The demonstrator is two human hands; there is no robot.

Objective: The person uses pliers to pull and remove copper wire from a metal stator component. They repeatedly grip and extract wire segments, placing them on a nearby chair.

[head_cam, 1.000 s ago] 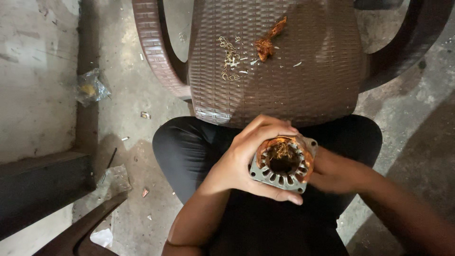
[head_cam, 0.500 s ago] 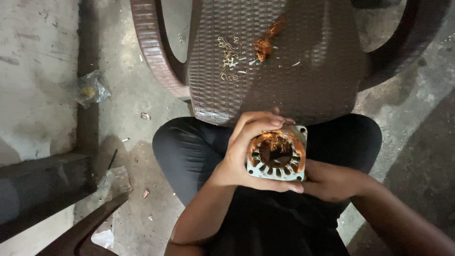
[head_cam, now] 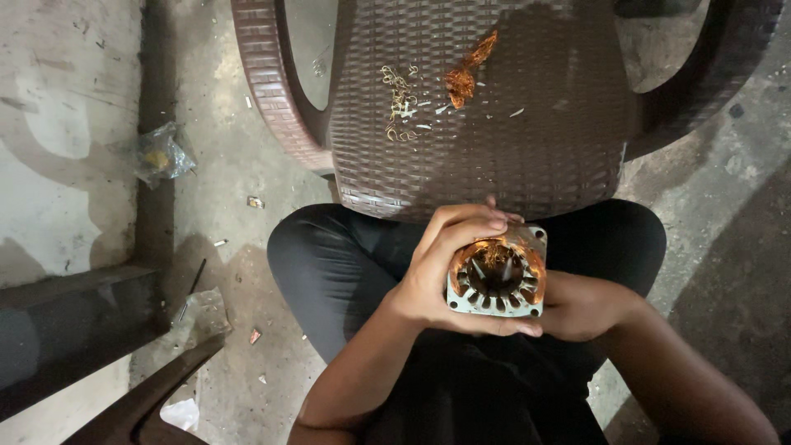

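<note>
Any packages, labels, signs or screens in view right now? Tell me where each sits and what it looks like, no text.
Crumpled clear plastic bag: on the concrete floor, far left, left of the brown woven chair; something yellowish shows inside.
Flattened clear plastic wrapper: on the floor lower left, beside the dark bar.
White scrap: bottom left edge; paper or plastic, cannot tell.
No labels, signs or screens.

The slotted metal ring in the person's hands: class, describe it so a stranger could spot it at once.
Start at the brown woven plastic chair; just below its seat edge, over the dark-trousered lap, both hands meet. The left hand wraps the motor stator, a pale squarish metal ring. Only it has inner slots and copper wire fringing its rim.
</note>
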